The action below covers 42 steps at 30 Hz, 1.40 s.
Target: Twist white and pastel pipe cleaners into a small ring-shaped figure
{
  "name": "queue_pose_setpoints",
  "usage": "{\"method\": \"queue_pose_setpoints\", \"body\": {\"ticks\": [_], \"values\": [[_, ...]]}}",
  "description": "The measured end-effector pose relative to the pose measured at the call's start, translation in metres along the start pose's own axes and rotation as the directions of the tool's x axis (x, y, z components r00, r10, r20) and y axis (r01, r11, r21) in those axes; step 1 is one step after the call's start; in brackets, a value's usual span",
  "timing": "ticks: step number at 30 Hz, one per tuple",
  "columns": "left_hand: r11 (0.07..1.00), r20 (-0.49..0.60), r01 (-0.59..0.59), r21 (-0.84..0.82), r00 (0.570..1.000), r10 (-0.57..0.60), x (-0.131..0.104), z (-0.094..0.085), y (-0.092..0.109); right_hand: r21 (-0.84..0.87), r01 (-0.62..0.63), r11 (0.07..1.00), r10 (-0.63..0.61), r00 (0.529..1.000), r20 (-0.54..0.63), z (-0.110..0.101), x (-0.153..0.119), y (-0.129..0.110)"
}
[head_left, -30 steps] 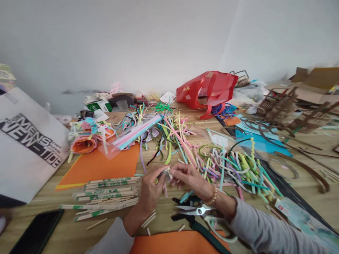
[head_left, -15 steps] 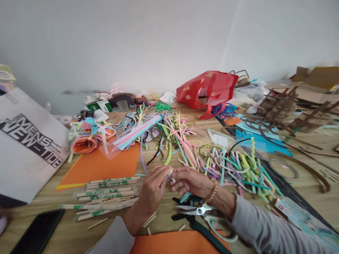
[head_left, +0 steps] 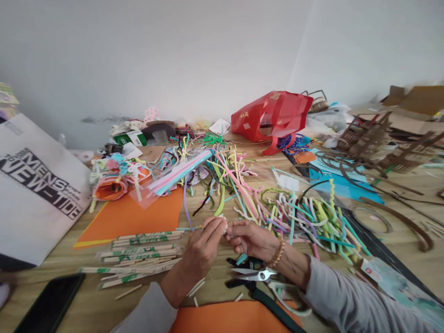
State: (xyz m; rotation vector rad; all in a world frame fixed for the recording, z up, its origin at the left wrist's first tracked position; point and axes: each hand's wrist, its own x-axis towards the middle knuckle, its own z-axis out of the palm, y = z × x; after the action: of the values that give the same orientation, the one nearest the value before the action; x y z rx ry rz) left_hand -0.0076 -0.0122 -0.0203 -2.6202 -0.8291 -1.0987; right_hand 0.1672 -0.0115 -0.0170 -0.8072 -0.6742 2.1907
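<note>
- Lying just nearer than the right hand (head_left: 251,238): scissors (head_left: 262,275), unheld.
- Left hand (head_left: 201,247) and right pinch a small whitish piece (head_left: 225,225); work seems underway, its completeness hidden.
- Beyond them, many fuzzy stems (head_left: 321,219) lie loose, seemingly unworked.

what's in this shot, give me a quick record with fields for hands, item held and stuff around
left hand: pinching a small pale piece
right hand: pinching the same piece from the other side
held item detail: mostly hidden, cannot identify
left of hands: sticks, some in green-marked wrappers
right of hands: loose fuzzy stems, many colours
below right hand: scissors
lower left: dark phone
</note>
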Motion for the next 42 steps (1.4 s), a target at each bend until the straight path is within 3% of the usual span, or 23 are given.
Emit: {"method": "queue_pose_setpoints", "body": {"ticks": [3, 7, 10, 13, 15, 18, 22, 26, 31, 35, 38, 40, 42], "values": [[0.999, 0.018, 0.034, 0.0, 0.999, -0.034, 0.0, 0.001, 0.002, -0.29, 0.182, 0.94, -0.209, 0.976, -0.065, 0.005, -0.003, 0.0], [0.989, 0.031, 0.146, -0.034, 0.989, -0.145, 0.001, 0.002, 0.005, -0.658, 0.313, 0.685, -0.439, 0.898, -0.03, 0.011, -0.01, -0.003], [0.963, 0.028, 0.243, -0.115, 0.97, -0.241, 0.003, 0.004, 0.007, -0.854, 0.318, 0.412, -0.544, 0.838, 0.049, 0.013, -0.014, -0.004], [0.921, 0.047, 0.324, -0.218, 0.946, -0.322, 0.004, 0.005, 0.008, -0.948, 0.314, 0.051, -0.629, 0.748, 0.213, 0.011, -0.017, -0.004], [0.892, 0.062, 0.36, -0.273, 0.932, -0.357, 0.004, 0.005, 0.008, -0.933, 0.323, -0.159, -0.622, 0.701, 0.348, 0.009, -0.019, -0.004], [0.849, 0.108, 0.393, -0.354, 0.919, -0.38, 0.005, 0.003, 0.007, -0.852, 0.312, -0.421, -0.528, 0.68, 0.509, 0.005, -0.021, -0.008], [0.753, 0.259, 0.452, -0.478, 0.892, -0.371, 0.011, -0.006, 0.004, -0.706, 0.314, -0.634, -0.381, 0.668, 0.639, 0.001, -0.025, -0.016], [0.654, 0.357, 0.499, -0.569, 0.866, -0.35, 0.016, -0.014, 0.002, -0.595, 0.351, -0.723, -0.295, 0.622, 0.725, 0.0, -0.026, -0.022], [0.52, 0.416, 0.561, -0.644, 0.828, -0.377, 0.019, -0.016, 0.001, -0.543, 0.359, -0.76, -0.246, 0.614, 0.75, 0.001, -0.029, -0.026], [0.313, 0.538, 0.662, -0.681, 0.743, -0.399, 0.019, -0.016, -0.001, -0.554, 0.371, -0.745, -0.249, 0.615, 0.748, 0.001, -0.029, -0.029], [0.147, 0.614, 0.706, -0.693, 0.685, -0.391, 0.02, -0.017, -0.003, -0.642, 0.402, -0.653, -0.313, 0.629, 0.712, 0.002, -0.029, -0.03], [0.071, 0.618, 0.693, -0.718, 0.681, -0.392, 0.02, -0.017, -0.003, -0.737, 0.447, -0.508, -0.407, 0.629, 0.662, 0.005, -0.029, -0.031], [0.024, 0.601, 0.668, -0.744, 0.684, -0.413, 0.019, -0.017, -0.003, -0.82, 0.485, -0.303, -0.521, 0.636, 0.569, 0.008, -0.029, -0.031]]}}
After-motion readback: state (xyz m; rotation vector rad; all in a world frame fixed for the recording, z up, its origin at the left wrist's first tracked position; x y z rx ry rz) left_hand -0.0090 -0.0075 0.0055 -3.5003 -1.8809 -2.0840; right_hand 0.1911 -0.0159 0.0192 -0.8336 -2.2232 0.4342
